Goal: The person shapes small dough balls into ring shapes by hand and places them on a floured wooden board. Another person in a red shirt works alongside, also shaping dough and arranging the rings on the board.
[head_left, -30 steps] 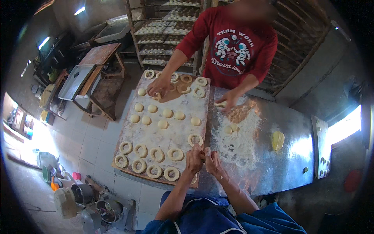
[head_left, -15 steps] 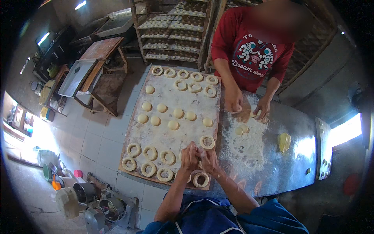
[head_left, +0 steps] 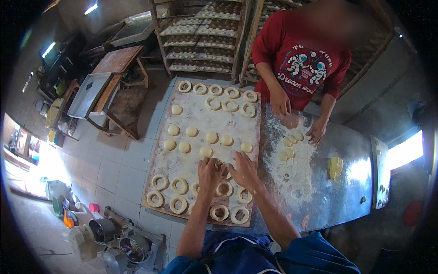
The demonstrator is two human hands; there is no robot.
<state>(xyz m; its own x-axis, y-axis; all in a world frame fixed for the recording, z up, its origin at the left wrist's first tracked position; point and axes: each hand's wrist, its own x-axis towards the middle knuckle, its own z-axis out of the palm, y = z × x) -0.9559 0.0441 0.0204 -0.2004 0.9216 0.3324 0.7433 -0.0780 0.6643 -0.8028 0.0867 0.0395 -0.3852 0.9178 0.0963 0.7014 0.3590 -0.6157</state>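
Note:
My left hand (head_left: 210, 172) hovers low over the floured board (head_left: 194, 165), fingers curled inward; what they hold, if anything, is hidden. Close beside it, my right hand (head_left: 243, 171) has its fingers extended and apart, pointing toward the left hand. A pale bit of dough shows between the hands, its shape unclear. Nearer me lie several dough rings, one of them a dough ring (head_left: 216, 184) just below the hands and another dough ring (head_left: 238, 196) by my right wrist. Round dough balls sit beyond my hands, the closest being a dough ball (head_left: 206, 151).
More rings, such as a dough ring (head_left: 213, 108), line the board's far end. Across the metal table (head_left: 344, 201), a co-worker in a red shirt (head_left: 303, 68) handles small dough pieces (head_left: 292, 139) on flour. A yellow lump (head_left: 336, 167) lies right. A tray rack (head_left: 200, 41) stands behind.
My hands have come apart and moved slightly farther over the board, uncovering rings near its front right. More dough pieces lie before the co-worker, whose hands have spread. The view has shifted slightly.

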